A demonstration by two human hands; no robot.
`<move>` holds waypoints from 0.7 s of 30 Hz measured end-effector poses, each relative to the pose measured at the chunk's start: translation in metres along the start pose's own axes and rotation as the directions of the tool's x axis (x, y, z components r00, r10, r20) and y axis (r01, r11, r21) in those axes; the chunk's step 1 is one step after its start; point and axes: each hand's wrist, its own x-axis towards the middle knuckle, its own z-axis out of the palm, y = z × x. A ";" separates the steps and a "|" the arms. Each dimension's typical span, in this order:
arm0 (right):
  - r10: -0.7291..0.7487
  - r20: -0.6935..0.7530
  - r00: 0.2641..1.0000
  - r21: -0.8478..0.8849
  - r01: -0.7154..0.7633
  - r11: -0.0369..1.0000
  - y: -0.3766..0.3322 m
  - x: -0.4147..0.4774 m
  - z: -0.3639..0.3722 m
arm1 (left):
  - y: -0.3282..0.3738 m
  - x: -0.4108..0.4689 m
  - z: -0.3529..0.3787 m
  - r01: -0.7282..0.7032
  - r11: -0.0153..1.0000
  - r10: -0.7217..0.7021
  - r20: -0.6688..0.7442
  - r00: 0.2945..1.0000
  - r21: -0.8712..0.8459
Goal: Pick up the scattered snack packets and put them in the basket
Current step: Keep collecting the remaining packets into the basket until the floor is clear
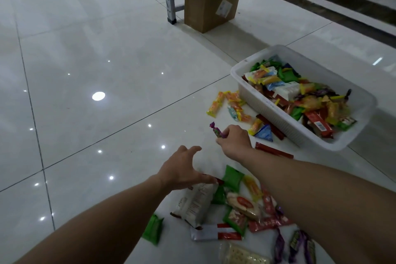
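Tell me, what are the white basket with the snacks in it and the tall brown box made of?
The white rectangular basket looks like matte moulded plastic: it has a smooth rounded rim and fine ribbed slots along its wall. The tall brown box looks like plain cardboard: dull brown faces, a folded flap and a stuck-on white label.

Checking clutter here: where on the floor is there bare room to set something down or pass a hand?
Bare tiles stretch left of the left hand, up to the cardboard box; a smaller patch lies between that hand and the right hand. Crowded: the packet pile nearest the camera, the packets beside the basket, the basket itself.
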 end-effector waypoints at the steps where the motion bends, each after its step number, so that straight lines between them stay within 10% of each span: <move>1: 0.004 0.002 1.000 0.025 -0.004 1.000 0.002 -0.002 -0.002 | 0.002 -0.002 0.006 0.021 1.000 -0.021 0.027 0.999 0.021; 8: -0.030 -0.011 0.999 0.132 0.031 0.991 0.008 -0.007 -0.027 | 0.010 -0.010 0.033 0.064 0.992 -0.076 0.109 0.991 0.110; 21: -0.152 -0.202 0.967 0.225 0.197 0.954 0.009 0.012 -0.119 | 0.085 0.041 -0.040 0.093 0.931 -0.216 -0.329 0.919 -0.353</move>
